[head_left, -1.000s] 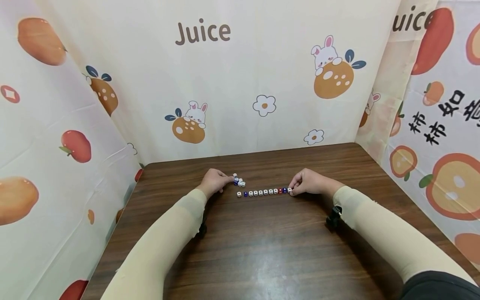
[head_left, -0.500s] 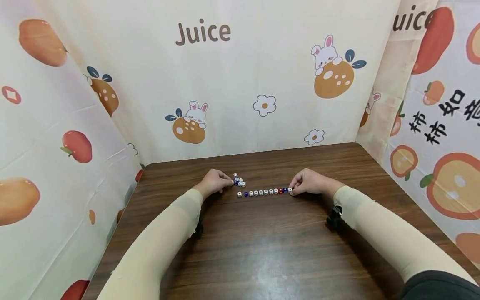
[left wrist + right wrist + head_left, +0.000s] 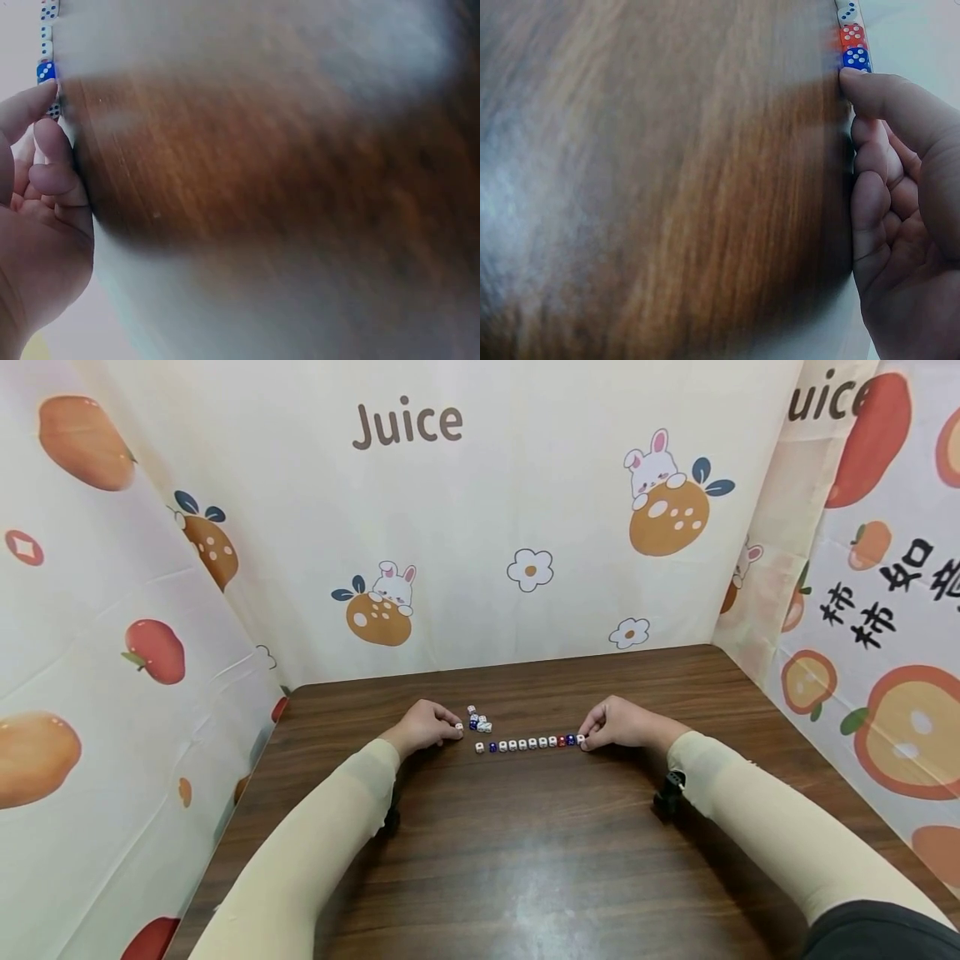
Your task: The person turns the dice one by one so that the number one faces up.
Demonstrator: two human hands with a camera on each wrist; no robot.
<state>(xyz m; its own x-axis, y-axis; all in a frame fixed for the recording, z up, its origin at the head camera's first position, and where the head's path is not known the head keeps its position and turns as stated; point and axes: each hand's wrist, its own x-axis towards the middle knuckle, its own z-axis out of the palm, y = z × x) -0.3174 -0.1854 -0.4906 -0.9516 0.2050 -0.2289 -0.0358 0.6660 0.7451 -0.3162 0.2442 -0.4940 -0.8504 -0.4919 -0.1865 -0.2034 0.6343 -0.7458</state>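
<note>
My left hand [image 3: 426, 725] pinches a white die [image 3: 459, 727] between thumb and fingers, just left of a small cluster of dice [image 3: 482, 725], white ones and blue. In the left wrist view the thumb partly covers that die [image 3: 53, 111]. A row of dice [image 3: 522, 745], mostly white with blue and red ones among them, runs across the table in front of the cluster. At the row's right end my right hand [image 3: 618, 724] pinches a white die [image 3: 581, 740], next to a blue die [image 3: 856, 58] and a red die [image 3: 852, 35]. The right thumb hides the pinched die in the right wrist view.
The dice lie on a dark wood-grain table [image 3: 495, 843]. Behind it hangs a cream printed cloth [image 3: 480, 527], and fruit-patterned cloths flank both sides. At the row's left end a white die [image 3: 480, 748] sits slightly apart from the blue one beside it.
My left hand has drawn slightly left from the cluster, and a white die now shows between its fingertips. The right hand stays at the row's right end.
</note>
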